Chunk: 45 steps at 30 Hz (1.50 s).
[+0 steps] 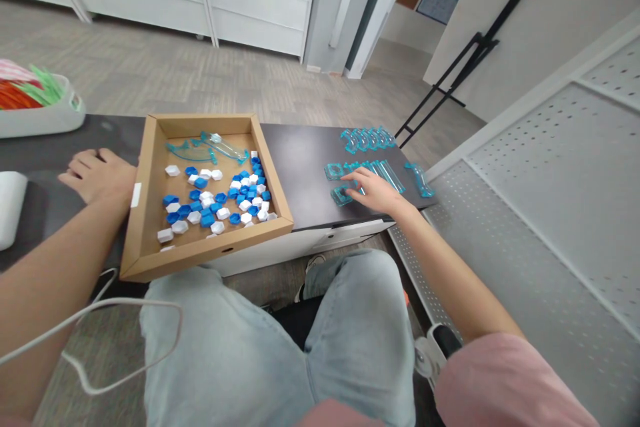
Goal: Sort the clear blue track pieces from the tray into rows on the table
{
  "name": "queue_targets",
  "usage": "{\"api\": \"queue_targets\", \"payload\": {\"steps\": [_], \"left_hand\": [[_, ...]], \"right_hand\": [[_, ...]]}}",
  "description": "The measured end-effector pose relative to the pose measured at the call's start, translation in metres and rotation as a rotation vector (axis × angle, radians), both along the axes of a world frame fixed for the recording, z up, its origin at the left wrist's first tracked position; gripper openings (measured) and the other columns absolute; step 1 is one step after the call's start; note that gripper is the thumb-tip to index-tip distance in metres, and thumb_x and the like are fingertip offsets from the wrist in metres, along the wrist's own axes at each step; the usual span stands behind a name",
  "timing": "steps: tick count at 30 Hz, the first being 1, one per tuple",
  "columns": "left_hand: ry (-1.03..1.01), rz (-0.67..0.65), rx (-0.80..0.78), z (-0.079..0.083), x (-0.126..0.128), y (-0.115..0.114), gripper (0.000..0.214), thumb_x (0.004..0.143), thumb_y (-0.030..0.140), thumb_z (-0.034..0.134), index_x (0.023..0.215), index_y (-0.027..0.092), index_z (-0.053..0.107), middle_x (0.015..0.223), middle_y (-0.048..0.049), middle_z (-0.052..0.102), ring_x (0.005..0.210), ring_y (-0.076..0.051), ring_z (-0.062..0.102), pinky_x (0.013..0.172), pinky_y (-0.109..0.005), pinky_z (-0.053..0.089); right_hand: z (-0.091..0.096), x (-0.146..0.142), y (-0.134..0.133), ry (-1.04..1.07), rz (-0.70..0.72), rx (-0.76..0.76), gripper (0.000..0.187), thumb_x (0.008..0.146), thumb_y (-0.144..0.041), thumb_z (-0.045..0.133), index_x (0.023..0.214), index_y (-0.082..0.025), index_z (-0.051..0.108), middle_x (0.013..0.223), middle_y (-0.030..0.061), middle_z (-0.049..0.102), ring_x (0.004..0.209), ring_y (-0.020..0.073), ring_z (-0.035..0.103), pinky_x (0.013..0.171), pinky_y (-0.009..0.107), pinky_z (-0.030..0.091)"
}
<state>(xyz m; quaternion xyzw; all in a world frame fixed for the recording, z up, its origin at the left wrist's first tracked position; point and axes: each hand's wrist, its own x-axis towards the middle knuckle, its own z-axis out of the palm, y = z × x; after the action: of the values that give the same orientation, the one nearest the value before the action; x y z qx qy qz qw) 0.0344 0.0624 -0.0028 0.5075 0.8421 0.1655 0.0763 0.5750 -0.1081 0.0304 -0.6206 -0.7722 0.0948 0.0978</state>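
My left hand (103, 177) lies flat on the dark table with its fingers spread, its wrist beside the left wall of a cardboard tray (273, 187). To the tray's right, my right hand (373, 190) reaches over the table with thumb and forefinger apart. Its fingertips are at a clear teal square piece (341, 195), perhaps touching it. Another teal square piece (333, 171) lies just behind. Beside the hand is a row of long clear teal strips (390, 175), partly covered by it. Behind them, several curved teal pieces (367, 139) stand in a row.
Blue and white hexagonal pieces (207, 219) and a few loose teal parts (227, 149) lie in the tray. One teal piece (420, 180) sits near the table's right end. A white basket (65, 113) stands far left, a white object (10, 207) nearer. A white cable (125, 300) loops in front.
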Motion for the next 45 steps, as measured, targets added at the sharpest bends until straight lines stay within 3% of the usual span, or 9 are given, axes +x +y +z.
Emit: {"api": "queue_targets", "payload": {"steps": [4,12,18,22,26,31,37,41,45], "left_hand": [[-0.002,-0.011,0.027,-0.005,-0.003,0.003,0.090,0.102,0.024,0.007,0.169,-0.016,0.051,0.181,-0.0445,0.033,0.175,-0.052,0.031,0.143,-0.070,0.017],[-0.004,-0.025,0.028,-0.009,-0.007,0.006,0.086,0.105,0.025,0.010,0.171,-0.014,0.050,0.181,-0.0448,0.032,0.176,-0.051,0.030,0.141,-0.073,0.020],[-0.002,-0.014,0.031,-0.002,-0.001,0.001,0.083,0.107,0.034,0.027,0.170,-0.016,0.049,0.181,-0.0442,0.033,0.174,-0.051,0.033,0.143,-0.066,0.017],[-0.019,-0.053,0.050,-0.002,-0.001,-0.003,0.083,0.105,0.035,0.035,0.169,-0.017,0.048,0.181,-0.0444,0.032,0.173,-0.053,0.033,0.143,-0.067,0.018],[-0.044,-0.094,0.073,-0.006,-0.005,-0.004,0.082,0.109,0.038,0.043,0.169,-0.019,0.044,0.181,-0.0457,0.030,0.173,-0.054,0.030,0.142,-0.067,0.017],[-0.003,-0.133,0.105,-0.012,-0.008,-0.005,0.079,0.112,0.037,0.050,0.168,-0.018,0.042,0.180,-0.0428,0.034,0.172,-0.051,0.030,0.141,-0.067,0.019],[0.025,-0.081,0.110,-0.014,-0.003,-0.002,0.080,0.110,0.037,0.050,0.172,-0.012,0.045,0.181,-0.0379,0.040,0.174,-0.047,0.032,0.143,-0.062,0.024],[0.009,-0.089,0.113,-0.014,-0.002,0.000,0.083,0.109,0.038,0.049,0.174,-0.013,0.044,0.183,-0.0365,0.038,0.176,-0.047,0.031,0.144,-0.063,0.022],[0.009,-0.092,0.105,-0.014,-0.002,-0.001,0.084,0.110,0.039,0.048,0.176,-0.014,0.042,0.185,-0.0356,0.036,0.176,-0.048,0.029,0.144,-0.064,0.020]], "right_hand": [[-0.006,0.003,-0.014,-0.008,0.045,-0.007,0.043,0.106,-0.039,0.080,0.147,-0.028,0.079,0.141,0.0129,0.073,0.133,0.0323,0.075,0.120,0.051,0.062],[-0.020,-0.006,-0.015,-0.092,-0.061,0.093,0.038,0.105,-0.044,0.083,0.138,-0.025,0.078,0.136,0.0147,0.073,0.130,0.0378,0.071,0.119,0.057,0.060],[-0.013,-0.012,-0.011,-0.117,-0.093,0.160,0.055,0.105,-0.051,0.081,0.151,-0.023,0.072,0.147,0.0188,0.072,0.136,0.0416,0.067,0.123,0.061,0.055],[-0.002,-0.029,0.001,-0.057,-0.088,0.198,0.049,0.110,-0.050,0.073,0.151,-0.024,0.072,0.138,0.0177,0.076,0.130,0.0410,0.070,0.118,0.060,0.055],[0.014,-0.078,0.027,-0.002,0.026,0.202,0.039,0.115,-0.050,0.067,0.143,-0.024,0.077,0.132,0.0153,0.079,0.124,0.0368,0.072,0.112,0.053,0.054],[0.031,-0.174,0.077,-0.058,0.281,0.113,0.030,0.118,-0.040,0.062,0.139,-0.025,0.078,0.134,0.0124,0.082,0.124,0.0325,0.074,0.110,0.048,0.050],[0.018,-0.276,0.160,-0.185,0.372,0.031,0.045,0.118,-0.030,0.061,0.160,-0.018,0.069,0.161,0.0188,0.071,0.151,0.0351,0.066,0.122,0.048,0.051],[0.010,-0.312,0.193,-0.288,0.396,0.007,0.041,0.116,-0.028,0.063,0.155,-0.020,0.074,0.159,0.0165,0.073,0.150,0.0347,0.067,0.123,0.048,0.052],[0.008,-0.322,0.201,-0.295,0.402,0.042,0.027,0.113,-0.020,0.061,0.133,-0.021,0.080,0.142,0.0153,0.081,0.137,0.0354,0.072,0.115,0.049,0.053]]}}
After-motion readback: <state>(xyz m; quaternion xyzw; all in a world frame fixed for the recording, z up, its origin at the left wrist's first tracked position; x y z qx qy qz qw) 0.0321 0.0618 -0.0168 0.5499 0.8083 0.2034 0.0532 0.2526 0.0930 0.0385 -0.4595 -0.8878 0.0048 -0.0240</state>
